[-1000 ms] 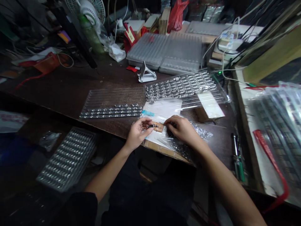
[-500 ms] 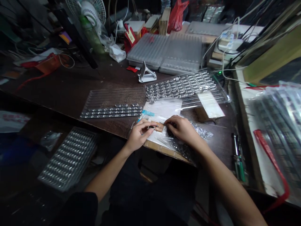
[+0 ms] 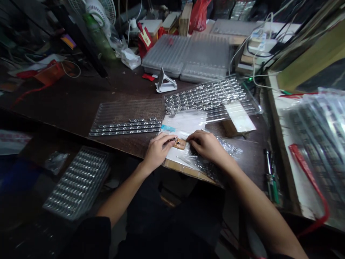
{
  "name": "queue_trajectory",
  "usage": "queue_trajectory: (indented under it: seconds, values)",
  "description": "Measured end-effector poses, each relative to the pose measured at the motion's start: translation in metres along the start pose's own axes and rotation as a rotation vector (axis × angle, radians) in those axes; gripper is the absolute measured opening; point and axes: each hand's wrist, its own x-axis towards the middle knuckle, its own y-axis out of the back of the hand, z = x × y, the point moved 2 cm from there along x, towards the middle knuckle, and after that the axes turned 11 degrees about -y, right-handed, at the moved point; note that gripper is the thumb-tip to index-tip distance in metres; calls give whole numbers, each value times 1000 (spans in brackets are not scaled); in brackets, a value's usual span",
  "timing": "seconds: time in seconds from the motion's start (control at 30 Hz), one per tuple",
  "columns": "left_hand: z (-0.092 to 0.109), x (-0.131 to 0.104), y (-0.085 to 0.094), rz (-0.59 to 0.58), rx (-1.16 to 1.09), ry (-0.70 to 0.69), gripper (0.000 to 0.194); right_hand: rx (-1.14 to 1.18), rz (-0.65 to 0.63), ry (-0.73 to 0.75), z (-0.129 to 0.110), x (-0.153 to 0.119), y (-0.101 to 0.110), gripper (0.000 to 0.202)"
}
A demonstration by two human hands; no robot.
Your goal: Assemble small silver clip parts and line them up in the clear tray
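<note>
My left hand (image 3: 158, 150) pinches a small shiny metal part (image 3: 173, 140) between thumb and fingertips, over the left end of a small brown block (image 3: 180, 145). A tiny dark round piece (image 3: 178, 142) shows on that block. Just right of it, my right hand (image 3: 206, 145) has its thumb and fingers drawn together; anything between them is too small to make out. Beneath both hands lies a white work surface (image 3: 172, 155) with a brown front edge. Clear plastic with many small metal pieces (image 3: 208, 169) spreads under and beside my right hand.
Behind the hands lie a clear ribbed tray (image 3: 126, 109), partly filled with metal parts, and a fuller tray (image 3: 205, 95) tilted on the right. A white phone stand (image 3: 165, 84), a white-topped block (image 3: 239, 117) and green-handled tools (image 3: 273, 183) are nearby. Stacked trays (image 3: 77, 183) sit lower left.
The metal part in my left hand has shifted slightly left and up relative to the brown block, uncovering more of it. My right hand stays near the block's right end. The view has shifted slightly.
</note>
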Motion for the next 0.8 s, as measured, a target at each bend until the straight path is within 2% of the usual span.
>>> queue_trajectory:
  seconds: [0.27,0.8]
  values:
    - [-3,-2,-8,-28,137,-108,20,-11,3,11,0,-2,-1,24]
    - [0,-2,-10,-57,207,-154,21,-16,12,-1,0,0,-3,24]
